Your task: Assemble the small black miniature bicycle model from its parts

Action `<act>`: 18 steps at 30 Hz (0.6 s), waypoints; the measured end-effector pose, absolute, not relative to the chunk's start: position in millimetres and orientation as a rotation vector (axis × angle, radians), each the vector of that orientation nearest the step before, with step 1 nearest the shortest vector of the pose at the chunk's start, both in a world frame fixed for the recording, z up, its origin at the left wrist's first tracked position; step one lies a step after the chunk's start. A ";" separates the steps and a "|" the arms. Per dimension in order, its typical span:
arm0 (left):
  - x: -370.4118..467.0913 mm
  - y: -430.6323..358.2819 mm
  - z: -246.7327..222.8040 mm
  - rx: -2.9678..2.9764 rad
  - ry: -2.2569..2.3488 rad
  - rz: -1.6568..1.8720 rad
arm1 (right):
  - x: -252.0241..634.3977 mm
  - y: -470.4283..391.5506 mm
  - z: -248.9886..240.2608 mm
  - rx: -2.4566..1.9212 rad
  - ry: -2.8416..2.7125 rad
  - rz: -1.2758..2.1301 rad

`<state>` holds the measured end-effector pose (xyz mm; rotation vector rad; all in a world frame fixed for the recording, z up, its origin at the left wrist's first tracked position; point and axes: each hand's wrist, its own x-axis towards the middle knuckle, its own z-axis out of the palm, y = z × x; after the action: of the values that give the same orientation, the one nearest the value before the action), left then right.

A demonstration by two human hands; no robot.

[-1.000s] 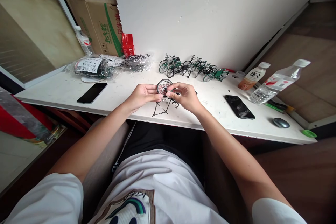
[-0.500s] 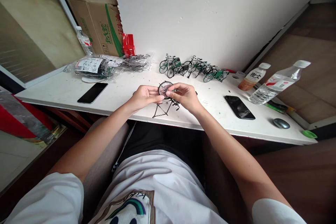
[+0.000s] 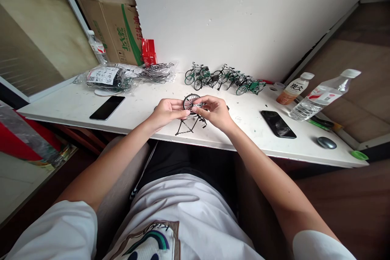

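Observation:
Between my two hands is a small model bicycle, its dark frame [image 3: 184, 132] pointing down toward the table edge and its spoked wheel [image 3: 188, 100] at the top. My left hand [image 3: 169, 113] is closed on the bicycle from the left, thumb and fingers at the wheel's lower left. My right hand [image 3: 213, 110] pinches near the wheel's hub with thumb and forefinger. Whatever small part lies under the right fingertips is mostly hidden. Several finished-looking model bicycles [image 3: 225, 76], black and green, stand in a row behind.
Left on the white table [image 3: 143, 107] are a phone [image 3: 107, 107] and plastic bags of parts [image 3: 105, 77]. Over on the right lie a dark phone [image 3: 278, 124], a drink bottle [image 3: 295, 88], a water bottle [image 3: 324, 95] and a computer mouse [image 3: 326, 143]. A cardboard box [image 3: 112, 32] stands behind.
The model bicycle has shifted slightly left and tilted a little in my hands. My right fingers have moved slightly at the wheel's hub; my left hand stays almost still.

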<state>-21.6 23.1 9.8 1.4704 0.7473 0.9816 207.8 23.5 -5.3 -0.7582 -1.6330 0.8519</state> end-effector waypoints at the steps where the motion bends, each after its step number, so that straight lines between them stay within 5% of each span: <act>1: -21.3 22.6 10.2 1.471 0.752 0.982 | 208.0 23.8 -5.5 -0.764 -1.634 0.849; 18: -22.5 25.9 4.7 1.508 0.774 1.011 | 205.1 19.9 -8.0 -0.770 -1.704 0.835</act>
<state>-22.5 25.9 4.7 1.5078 0.7739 1.0111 205.1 19.9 -8.0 -0.7700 -1.7045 0.8352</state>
